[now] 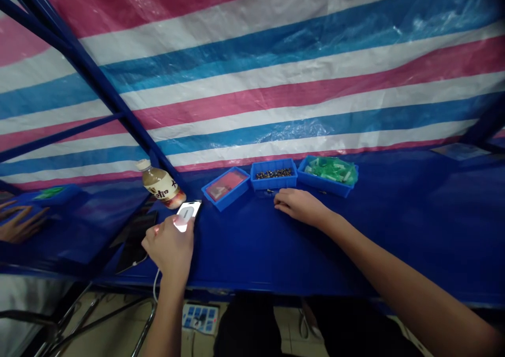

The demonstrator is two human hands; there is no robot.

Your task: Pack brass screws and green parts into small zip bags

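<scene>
My left hand (170, 241) is closed around the lower part of a phone (187, 214) with a bright lit screen, at the left of the blue table. Just behind the phone stands a drink bottle (161, 184) with a pale cap. My right hand (296, 204) rests on the tabletop with its fingers curled; whatever may be inside them is hidden. Directly beyond it is a blue bin (274, 184) of small dark and brassy metal pieces. A few tiny parts lie on the table close to the fingers.
Left of the middle bin sits a blue bin (232, 195) with reddish flat contents; on its right, another bin (342, 190) holds green plastic bags. A dark tablet-like device (136, 241) lies left of my hand. Blue frame bars (106, 97) rise there. Another person's hands (21, 224) show far left.
</scene>
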